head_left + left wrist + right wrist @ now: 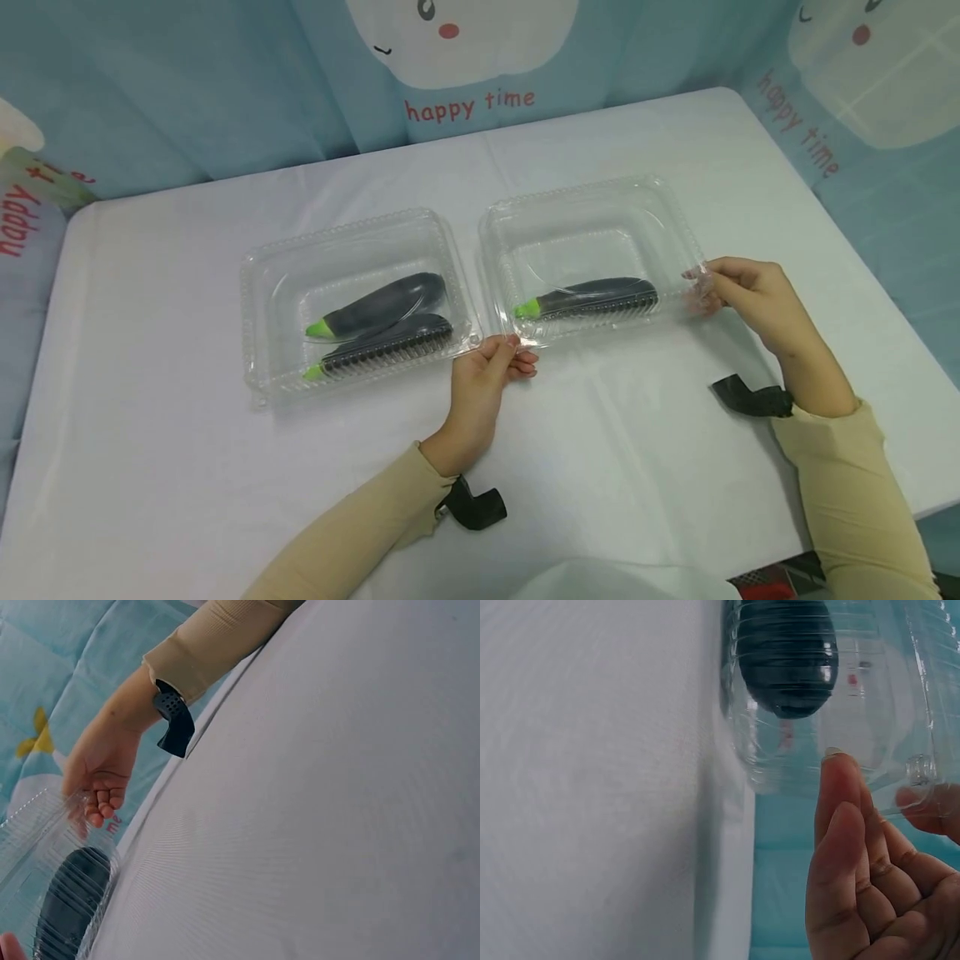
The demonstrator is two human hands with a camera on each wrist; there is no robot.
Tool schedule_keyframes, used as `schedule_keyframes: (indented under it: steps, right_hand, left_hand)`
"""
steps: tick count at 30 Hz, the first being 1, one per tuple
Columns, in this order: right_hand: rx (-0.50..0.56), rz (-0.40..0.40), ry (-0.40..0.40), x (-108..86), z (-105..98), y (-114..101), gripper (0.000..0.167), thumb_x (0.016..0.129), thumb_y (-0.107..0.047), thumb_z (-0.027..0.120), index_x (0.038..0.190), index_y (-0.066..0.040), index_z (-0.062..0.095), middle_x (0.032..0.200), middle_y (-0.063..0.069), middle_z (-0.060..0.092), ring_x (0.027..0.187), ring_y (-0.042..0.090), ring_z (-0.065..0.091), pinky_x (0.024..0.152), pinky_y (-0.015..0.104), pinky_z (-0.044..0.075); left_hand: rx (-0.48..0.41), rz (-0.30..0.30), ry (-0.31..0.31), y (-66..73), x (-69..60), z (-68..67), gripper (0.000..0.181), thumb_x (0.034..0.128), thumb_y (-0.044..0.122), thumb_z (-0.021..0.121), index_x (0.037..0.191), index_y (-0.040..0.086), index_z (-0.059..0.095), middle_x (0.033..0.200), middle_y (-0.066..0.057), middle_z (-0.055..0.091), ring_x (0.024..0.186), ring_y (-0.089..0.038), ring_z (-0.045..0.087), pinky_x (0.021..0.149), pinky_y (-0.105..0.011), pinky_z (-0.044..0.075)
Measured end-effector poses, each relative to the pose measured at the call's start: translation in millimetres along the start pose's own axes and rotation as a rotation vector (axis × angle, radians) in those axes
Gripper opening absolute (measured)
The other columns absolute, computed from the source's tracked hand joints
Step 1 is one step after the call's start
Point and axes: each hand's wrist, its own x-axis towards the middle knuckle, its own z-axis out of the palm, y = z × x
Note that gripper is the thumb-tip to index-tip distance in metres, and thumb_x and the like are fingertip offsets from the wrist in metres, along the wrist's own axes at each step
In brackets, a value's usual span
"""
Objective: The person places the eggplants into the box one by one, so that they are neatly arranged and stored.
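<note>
Two clear plastic boxes stand side by side on the table. In the left box (281, 292) lie two dark eggplants (386, 306) with bright green stem ends. The right box (570, 242) holds one eggplant (600, 293) along its near wall. My left hand (476, 396) pinches the right box at its near left corner, beside the left box's rim. My right hand (761, 304) pinches the near right corner of the same box. The right wrist view shows that hand's fingers (836, 847) at the clear corner, with the dark eggplant (787, 660) seen through the ribbed wall.
A white cloth (165, 450) covers the table. Light blue curtains (225, 75) with printed white figures hang along the back and sides. Black curved pieces (476, 507) stick out from both wrists. A red and dark object (772, 587) shows below the front edge.
</note>
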Motion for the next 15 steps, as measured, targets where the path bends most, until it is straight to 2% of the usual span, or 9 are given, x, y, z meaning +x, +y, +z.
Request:
schedule_keyframes:
  steps: [8,15]
  right_hand:
    - [0.048,-0.01,0.043,3.8,4,0,0.019,0.097,-0.009,0.051,0.094,-0.004,0.07,0.077,-0.01,0.068,0.061,0.008,0.065,0.06,0.017,0.052]
    - [0.08,-0.048,0.049,10.7,7,0,0.019,0.096,-0.006,0.052,0.093,0.001,0.07,0.077,-0.008,0.069,0.059,0.008,0.064,0.058,0.017,0.052]
  left_hand:
    - [-0.012,-0.004,-0.016,0.7,2.0,-1.2,0.025,0.0988,0.007,0.047,0.101,-0.016,0.056,0.083,-0.006,0.066,0.073,-0.013,0.063,0.075,-0.027,0.055]
    - [-0.028,0.004,-0.034,0.3,0.5,-2.3,0.028,0.0987,0.01,0.049,0.1,-0.017,0.056,0.082,-0.005,0.065,0.073,-0.013,0.062,0.075,-0.028,0.054]
